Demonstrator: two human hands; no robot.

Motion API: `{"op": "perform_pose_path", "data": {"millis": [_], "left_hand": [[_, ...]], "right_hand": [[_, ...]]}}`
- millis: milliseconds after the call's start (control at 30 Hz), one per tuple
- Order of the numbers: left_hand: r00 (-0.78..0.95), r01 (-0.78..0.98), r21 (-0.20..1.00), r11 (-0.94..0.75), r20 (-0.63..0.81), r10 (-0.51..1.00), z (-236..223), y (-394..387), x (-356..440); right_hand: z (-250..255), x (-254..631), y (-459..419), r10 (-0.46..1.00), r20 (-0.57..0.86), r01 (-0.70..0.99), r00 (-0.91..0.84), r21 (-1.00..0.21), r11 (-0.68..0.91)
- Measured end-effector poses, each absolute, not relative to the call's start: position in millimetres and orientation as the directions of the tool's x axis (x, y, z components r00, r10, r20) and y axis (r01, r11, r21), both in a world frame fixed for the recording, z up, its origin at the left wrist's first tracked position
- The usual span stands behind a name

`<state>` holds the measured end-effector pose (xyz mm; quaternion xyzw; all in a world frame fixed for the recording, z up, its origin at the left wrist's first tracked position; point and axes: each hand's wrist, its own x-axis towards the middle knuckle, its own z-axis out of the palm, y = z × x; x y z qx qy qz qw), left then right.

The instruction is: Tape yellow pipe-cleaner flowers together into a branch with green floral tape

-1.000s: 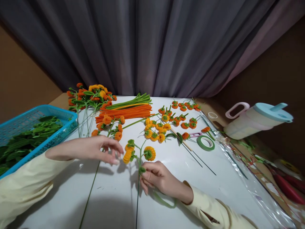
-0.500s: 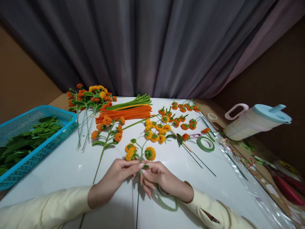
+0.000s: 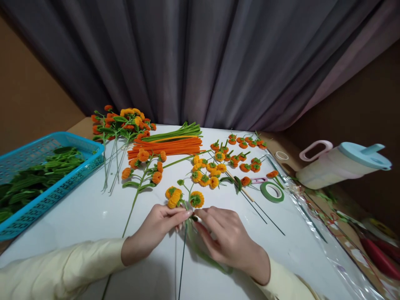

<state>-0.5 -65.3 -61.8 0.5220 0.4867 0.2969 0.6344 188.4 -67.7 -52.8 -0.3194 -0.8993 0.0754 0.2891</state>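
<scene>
Since half a second ago both hands have closed in tighter on the stem, the right hand (image 3: 229,237) rolling forward over it. Near edge of the table (image 3: 93,208), centre: left hand (image 3: 156,229), fingers pinched together on the flower stem (image 3: 183,258) just under its heads; right hand, fingertips clamped on the same spot, a strip of green tape (image 3: 204,256) trailing back beneath the palm. Item in hand: dark wire stem running toward the near edge, topped by two yellow-orange pompom flowers (image 3: 184,198) with green centres, lying just beyond the fingertips. Judged partly made: heads are joined at the top, while most of the wire below looks bare and unwrapped. Middle of the table: one finished branch (image 3: 143,175) with orange heads and leaves, left of centre; a cluster of loose yellow heads (image 3: 208,173); spare dark wires (image 3: 262,212); a green tape roll (image 3: 271,191) toward the right edge. Left edge: blue basket (image 3: 62,187) holding green leaves. Far edge: a finished bunch (image 3: 120,123) at the left corner, orange and green pipe cleaners (image 3: 170,143) in a bundle, small orange heads (image 3: 243,152) scattered toward the right corner, many yet unmounted. Off the right edge: a lidded pitcher (image 3: 340,164).
</scene>
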Motion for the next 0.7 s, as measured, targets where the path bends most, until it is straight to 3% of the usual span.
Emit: {"op": "perform_pose_path", "data": {"millis": [100,333,700], "left_hand": [[0.389,0.125,0.953,0.275,-0.303,0.870,-61,-64,-1],[0.430,0.178,0.960,0.215,-0.272,0.861,-62,-57,-3],[0.470,0.225,0.958,0.176,-0.265,0.842,-60,-52,-5]], "right_hand": [[-59,187,-67,0.527,0.533,0.497,-0.662,-0.213,0.841],[-70,180,-67,0.734,0.544,0.421,-0.406,-0.602,0.679],[-68,178,-67,0.797,0.495,0.345,-0.346,-0.723,0.598]]}}
